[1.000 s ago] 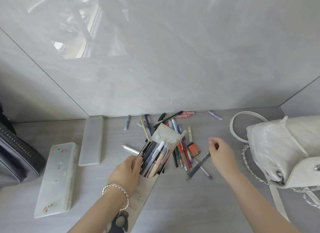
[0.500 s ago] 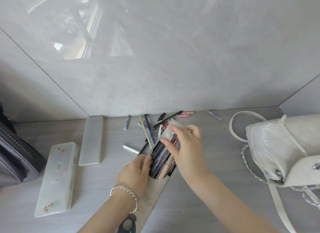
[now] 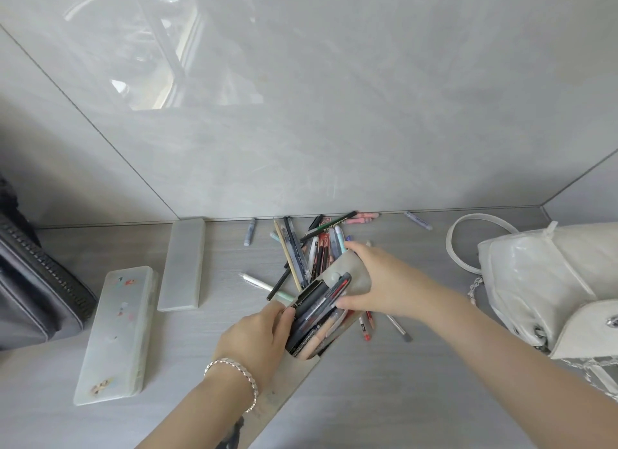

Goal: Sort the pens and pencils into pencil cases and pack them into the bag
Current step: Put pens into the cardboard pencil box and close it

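Observation:
My left hand (image 3: 259, 340) grips a beige soft pencil case (image 3: 296, 378) near its open mouth, which is stuffed with several pens (image 3: 316, 310). My right hand (image 3: 378, 281) holds the case's snap flap (image 3: 347, 275) from the right, fingers on the pens at the mouth. Behind them a loose pile of pens and pencils (image 3: 306, 244) lies on the grey table against the wall. More pens (image 3: 368, 325) stick out under my right hand. A white bag (image 3: 548, 275) with a chain strap lies at the right.
A translucent hard pencil case (image 3: 117, 335) with stickers lies at the left, and a plain frosted case (image 3: 184, 264) beside it. A dark zipped bag (image 3: 36, 291) sits at the far left edge. Stray pens (image 3: 417, 220) lie by the wall.
My right hand picked a dark pen off the table, carried it to the case mouth, and now grips the flap, which has swung down toward the pens. The left hand kept its hold.

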Available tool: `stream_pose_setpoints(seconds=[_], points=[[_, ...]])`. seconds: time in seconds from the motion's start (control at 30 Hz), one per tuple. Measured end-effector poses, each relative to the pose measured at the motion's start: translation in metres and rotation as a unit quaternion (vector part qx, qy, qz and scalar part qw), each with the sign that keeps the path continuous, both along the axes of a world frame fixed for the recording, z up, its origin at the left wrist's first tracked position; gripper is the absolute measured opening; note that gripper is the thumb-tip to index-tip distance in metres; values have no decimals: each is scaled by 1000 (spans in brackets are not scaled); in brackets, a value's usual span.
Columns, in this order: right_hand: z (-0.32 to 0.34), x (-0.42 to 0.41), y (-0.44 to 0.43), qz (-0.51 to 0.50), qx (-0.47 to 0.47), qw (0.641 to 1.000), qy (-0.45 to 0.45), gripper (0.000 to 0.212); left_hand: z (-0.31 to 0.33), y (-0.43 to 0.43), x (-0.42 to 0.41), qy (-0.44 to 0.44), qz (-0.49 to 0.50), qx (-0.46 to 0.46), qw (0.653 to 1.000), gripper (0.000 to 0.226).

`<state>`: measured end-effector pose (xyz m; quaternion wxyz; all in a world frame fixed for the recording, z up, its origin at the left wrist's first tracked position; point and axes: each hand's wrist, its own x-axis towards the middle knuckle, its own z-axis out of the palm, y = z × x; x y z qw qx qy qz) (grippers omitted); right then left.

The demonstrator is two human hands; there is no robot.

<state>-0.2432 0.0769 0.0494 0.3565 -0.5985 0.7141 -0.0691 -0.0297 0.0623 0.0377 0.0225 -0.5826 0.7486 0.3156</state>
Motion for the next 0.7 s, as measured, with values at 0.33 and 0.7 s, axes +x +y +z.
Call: stream_pose_setpoints(seconds=[0.33,0.7], points=[[6,1,5,88,-47,992,78,58,-4,-2,0,-1,-2,24,1000,32],[-8,-38,7,-370,-177,869,-277,27,-2,-6,2,83,2,12,996,29]])
